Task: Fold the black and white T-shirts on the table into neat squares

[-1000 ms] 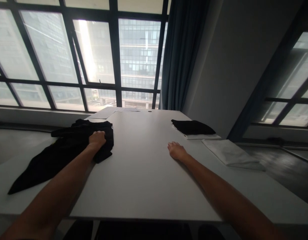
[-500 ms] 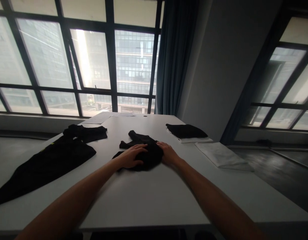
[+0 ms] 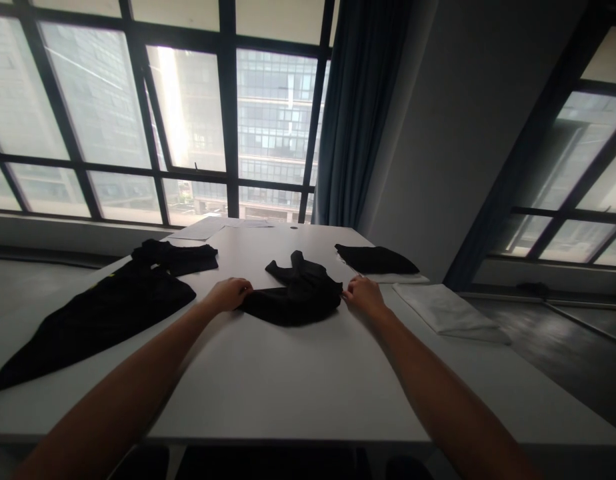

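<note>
A crumpled black garment (image 3: 298, 300), partly folded over itself, lies on the white table in front of me. At its left end, my left hand (image 3: 231, 293) is closed, pinching the cloth between thumb and fingers. My right hand (image 3: 365, 293) is at the opposite edge, fingers closed on the fabric there. Between the hands the near edge hangs in a shallow curve, and two narrow parts of the garment stick out at the far side. Whether it has sleeves or legs I cannot tell.
Another black garment (image 3: 113, 307) is spread on the left. On the right are a folded black garment (image 3: 378, 259) on white cloth and a folded white cloth (image 3: 448, 310). Papers (image 3: 201, 228) lie at the far end of the table (image 3: 288, 387), near the windows.
My hands have moved apart from on top of the black garment to its left and right edges. The garment is stretched wider, and its far parts have shifted right.
</note>
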### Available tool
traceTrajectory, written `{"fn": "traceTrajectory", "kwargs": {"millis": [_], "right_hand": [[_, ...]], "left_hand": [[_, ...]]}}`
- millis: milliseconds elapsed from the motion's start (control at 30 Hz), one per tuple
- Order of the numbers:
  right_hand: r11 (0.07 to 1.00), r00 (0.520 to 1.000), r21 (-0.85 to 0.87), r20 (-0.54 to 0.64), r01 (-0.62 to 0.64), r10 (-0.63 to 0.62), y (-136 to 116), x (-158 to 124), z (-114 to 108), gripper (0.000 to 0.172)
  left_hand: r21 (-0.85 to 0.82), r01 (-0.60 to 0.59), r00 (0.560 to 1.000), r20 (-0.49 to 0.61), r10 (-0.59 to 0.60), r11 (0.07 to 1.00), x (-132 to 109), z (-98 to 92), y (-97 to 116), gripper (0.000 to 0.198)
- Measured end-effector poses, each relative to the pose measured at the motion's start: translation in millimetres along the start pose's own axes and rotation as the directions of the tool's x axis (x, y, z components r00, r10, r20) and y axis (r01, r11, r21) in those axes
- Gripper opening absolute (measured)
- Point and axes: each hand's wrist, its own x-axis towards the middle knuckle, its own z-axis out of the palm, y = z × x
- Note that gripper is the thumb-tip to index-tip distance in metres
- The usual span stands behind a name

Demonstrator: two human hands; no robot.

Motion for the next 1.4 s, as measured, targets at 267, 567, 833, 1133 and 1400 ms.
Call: {"fn": "traceTrajectory", "kwargs": {"millis": [267, 567, 833, 1133, 1400], "right_hand": [[0.771, 0.962, 0.599, 0.005, 0.217, -0.275, -30, -13, 1, 0.051], [0.934, 0.995, 0.345, -0.073, 0.093, -0.072, -28, -8, -13, 0.017], [0.945, 0.98, 0.296, 0.183, -0.135, 0.082, -7, -13, -39, 0.019], [0.67, 0.824, 0.733, 0.303, 0.118, -0.478, -52, -34, -49, 0.041], [0.725, 0.861, 0.528, -0.023, 0.442, -0.508, -68, -30, -4, 0.052]], "left_hand": [[-0.056, -0.182, 0.983, -0.007, 0.182, 0.982, -8, 9.6, 26, 0.042], [0.097, -0.003, 0.996, -0.084, 0.011, 0.995, -1, -6.4, 9, 0.033], [-0.05, 0.541, 0.695, -0.535, -0.48, 0.84, -9, -45.8, -36, 0.028], [0.167, -0.252, 0.941, -0.185, 0.282, 0.953, 1, 7.3, 13, 0.04], [-0.018, -0.277, 0.887, 0.381, 0.262, 0.961, -5, 16.2, 32, 0.102]]}}
